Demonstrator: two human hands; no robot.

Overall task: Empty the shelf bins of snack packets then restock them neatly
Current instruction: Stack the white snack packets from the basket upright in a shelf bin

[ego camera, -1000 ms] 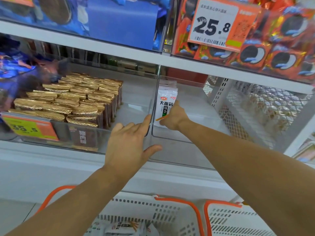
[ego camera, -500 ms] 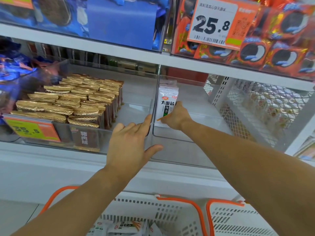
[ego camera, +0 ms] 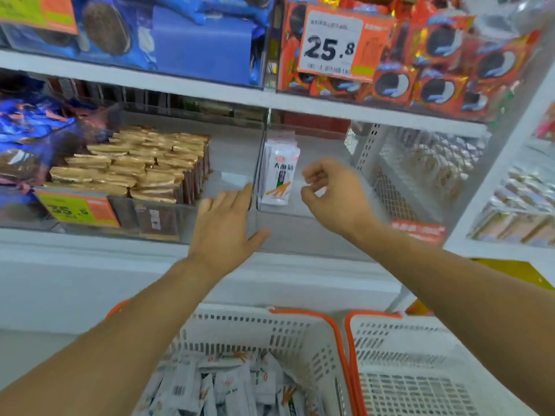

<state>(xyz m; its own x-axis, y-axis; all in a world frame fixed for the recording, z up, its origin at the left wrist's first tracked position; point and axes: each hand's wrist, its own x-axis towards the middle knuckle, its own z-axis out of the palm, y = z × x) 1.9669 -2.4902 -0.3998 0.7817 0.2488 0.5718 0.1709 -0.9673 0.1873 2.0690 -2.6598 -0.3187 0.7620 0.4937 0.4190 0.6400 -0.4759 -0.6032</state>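
Fingers (ego camera: 312, 175) of right hand (ego camera: 336, 195) loosely curled, holding nothing, just beside upright white packets (ego camera: 279, 172).
Left hand (ego camera: 223, 226) flat on clear bin (ego camera: 255, 175); unsupported, could topple forward.

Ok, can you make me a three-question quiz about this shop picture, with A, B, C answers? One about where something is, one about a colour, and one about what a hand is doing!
1. Where do the white snack packets stand in the clear bin?
A. against its left wall
B. against its right wall
C. flat in the middle

2. What colour are the rims of the baskets?
A. blue
B. orange
C. green

3. What is the right hand doing?
A. gripping a packet
B. pressing the price tag
C. holding nothing, fingers loosely curled

Answers:
1 A: the packets stand upright by the left wall.
2 B: the white baskets have orange edges.
3 C: the right hand is apart from the packets; the left hand is spread flat.
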